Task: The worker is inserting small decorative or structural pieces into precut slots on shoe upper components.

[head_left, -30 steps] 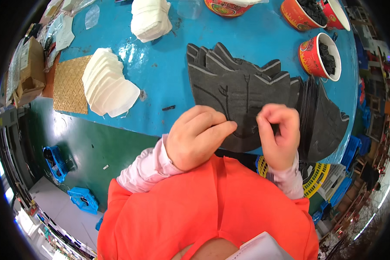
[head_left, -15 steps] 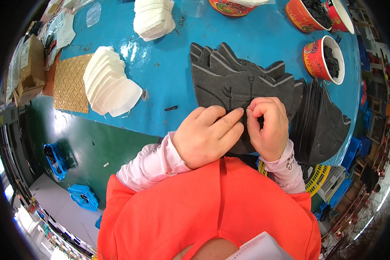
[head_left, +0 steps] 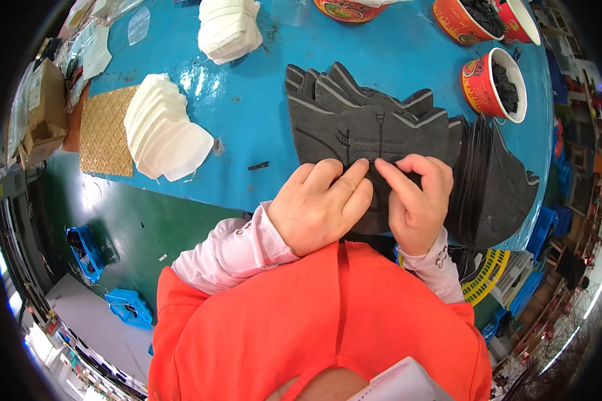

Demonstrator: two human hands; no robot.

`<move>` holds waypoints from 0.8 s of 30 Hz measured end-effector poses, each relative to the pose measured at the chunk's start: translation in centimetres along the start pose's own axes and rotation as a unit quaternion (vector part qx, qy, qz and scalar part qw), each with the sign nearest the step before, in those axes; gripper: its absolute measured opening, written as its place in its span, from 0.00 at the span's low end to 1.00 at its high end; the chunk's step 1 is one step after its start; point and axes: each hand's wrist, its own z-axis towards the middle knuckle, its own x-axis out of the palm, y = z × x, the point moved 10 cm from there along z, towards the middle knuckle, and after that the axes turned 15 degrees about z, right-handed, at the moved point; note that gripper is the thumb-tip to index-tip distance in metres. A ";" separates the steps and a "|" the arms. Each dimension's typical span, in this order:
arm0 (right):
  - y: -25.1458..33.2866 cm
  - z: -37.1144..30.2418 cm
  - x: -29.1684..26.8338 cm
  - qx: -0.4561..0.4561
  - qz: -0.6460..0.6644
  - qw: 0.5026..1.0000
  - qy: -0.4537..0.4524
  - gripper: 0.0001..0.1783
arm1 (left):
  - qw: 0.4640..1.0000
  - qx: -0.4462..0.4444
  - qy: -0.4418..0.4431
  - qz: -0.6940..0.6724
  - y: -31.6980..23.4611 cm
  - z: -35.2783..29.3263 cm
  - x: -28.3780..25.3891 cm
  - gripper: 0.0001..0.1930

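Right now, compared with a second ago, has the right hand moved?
Yes: judged against the black scrap on the blue table, the right hand has shifted left, bringing it nearer the left hand.

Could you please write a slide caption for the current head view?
Left hand and right hand close together over layered black pieces on a blue table, with white pieces overlapping nearby.

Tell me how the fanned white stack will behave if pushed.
The fanned white stack would probably slide apart, since its pieces overlap with nothing visible binding them. Each piece looks thin, so it may bend easily. The blue tabletop shines, so it might offer little grip.
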 end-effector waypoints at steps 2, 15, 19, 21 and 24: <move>0.0 0.0 0.6 -0.002 -0.011 1.000 0.012 0.24 | 1.000 -0.007 -0.007 -0.015 0.2 0.0 0.0 0.15; -0.9 -0.9 0.5 0.015 0.036 0.999 -0.020 0.23 | 1.000 -0.005 -0.016 0.003 0.4 -0.3 0.2 0.12; -3.4 -1.8 -2.1 0.075 0.241 0.953 -0.167 0.18 | 0.998 0.011 -0.054 -0.005 0.1 -0.6 -1.0 0.13; -3.4 -1.2 -2.1 0.090 0.231 0.958 -0.143 0.15 | 0.998 0.011 -0.058 -0.017 0.1 -0.6 -1.2 0.14; -1.9 -0.4 -1.3 0.065 0.138 0.985 -0.082 0.15 | 0.999 0.036 -0.037 -0.018 -0.3 -0.6 -0.8 0.14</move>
